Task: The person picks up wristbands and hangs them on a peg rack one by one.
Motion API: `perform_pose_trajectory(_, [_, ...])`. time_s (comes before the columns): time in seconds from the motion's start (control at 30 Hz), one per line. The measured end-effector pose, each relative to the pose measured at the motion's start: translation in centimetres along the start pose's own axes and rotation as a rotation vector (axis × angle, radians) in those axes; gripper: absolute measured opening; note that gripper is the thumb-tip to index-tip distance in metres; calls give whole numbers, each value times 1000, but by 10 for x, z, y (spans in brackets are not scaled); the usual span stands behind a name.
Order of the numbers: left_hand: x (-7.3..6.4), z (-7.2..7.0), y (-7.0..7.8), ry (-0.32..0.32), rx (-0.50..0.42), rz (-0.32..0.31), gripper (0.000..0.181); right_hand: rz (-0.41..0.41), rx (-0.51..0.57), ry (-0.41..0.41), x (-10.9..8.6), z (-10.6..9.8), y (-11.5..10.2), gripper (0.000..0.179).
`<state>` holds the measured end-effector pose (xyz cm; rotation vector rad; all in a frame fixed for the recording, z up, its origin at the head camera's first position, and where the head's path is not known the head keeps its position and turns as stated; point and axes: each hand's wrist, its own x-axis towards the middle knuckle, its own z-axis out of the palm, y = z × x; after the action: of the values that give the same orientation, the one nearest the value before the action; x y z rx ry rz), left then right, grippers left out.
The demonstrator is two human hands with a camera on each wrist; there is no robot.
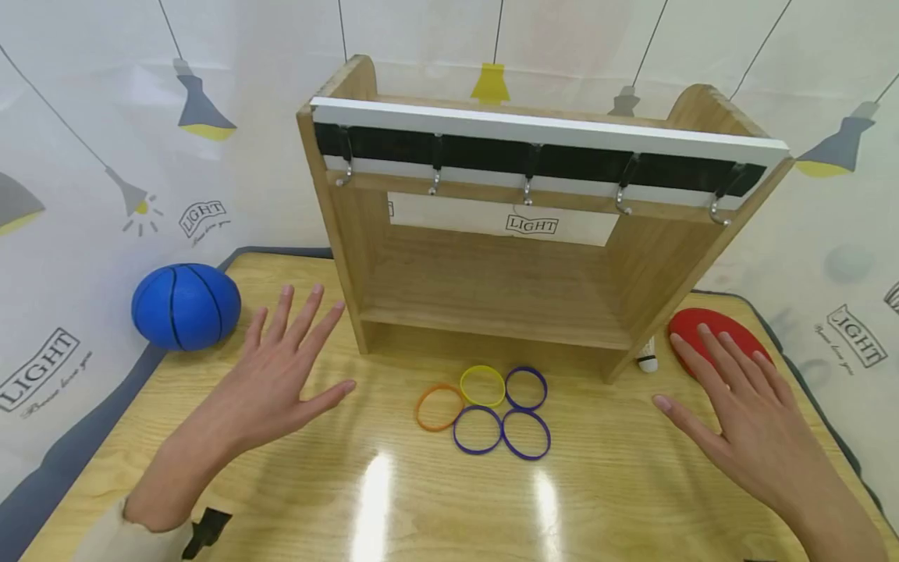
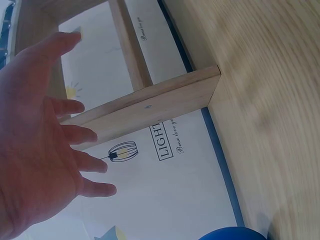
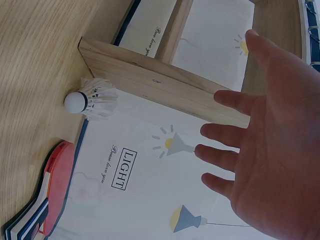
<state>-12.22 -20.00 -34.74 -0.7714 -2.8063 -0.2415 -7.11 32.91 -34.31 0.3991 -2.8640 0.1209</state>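
Note:
My left hand (image 1: 270, 382) hovers over the left of the table with fingers spread, holding nothing, between a blue ball (image 1: 186, 307) and the wooden rack. On the right, my right hand (image 1: 747, 421) is spread too, its fingers overlapping a red table tennis paddle (image 1: 730, 337) in the head view. Between the hands lie several thin rings: an orange ring (image 1: 419, 417), a yellow ring (image 1: 482, 368) and purple ones, such as the purple ring (image 1: 527, 456). Behind them stands a wooden rack (image 1: 492, 328) with a row of metal hooks (image 1: 527, 191) along its top front; the hooks carry nothing.
A white shuttlecock (image 3: 90, 101) lies beside the rack's right side panel, near the paddle. A patterned white curtain (image 1: 267, 156) with printed lamps closes off the table's back and sides. Light glares off the wooden tabletop (image 1: 295, 499) in front.

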Motion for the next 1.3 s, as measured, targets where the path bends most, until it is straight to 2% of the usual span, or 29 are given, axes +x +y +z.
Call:
perform_pose_trajectory(0.3, [-1, 0, 0, 4, -16, -5, 90, -9, 9, 10, -3, 0, 2, 83])
perform_pose_trajectory(0.43, [1, -2, -1, 67, -83, -10, 90, 5, 23, 3, -3, -3, 2, 82])
perform_pose_trajectory(0.53, [8, -2, -2, 164, -189, -24, 90, 30, 41, -6, -2, -8, 0, 82])
perform_pose_trajectory(0.67, [24, 1, -5, 292, -411, -61, 88, 40, 38, -12, 2, -17, -10, 76])
perform_pose_trajectory(0.8, [44, 3, -6, 410, -630, -115, 82, -14, 32, -26, 12, -24, -28, 59])
perform_pose_trajectory(0.87, [52, 2, -4, 464, -691, -156, 77, -54, 44, -27, 19, -25, -39, 53])
perform_pose_trajectory(0.97, [62, -4, 3, 514, -782, -222, 68, -107, 66, -15, 29, -26, -55, 46])
perform_pose_trajectory(1.07, [68, -11, 15, 536, -865, -267, 60, -138, 101, -28, 39, -26, -70, 45])
perform_pose_trajectory(1.17, [73, -13, 23, 560, -930, -284, 54, -160, 134, -52, 46, -25, -82, 44])
perform_pose_trajectory(1.3, [78, -11, 27, 603, -961, -288, 50, -202, 167, -50, 54, -21, -93, 42])
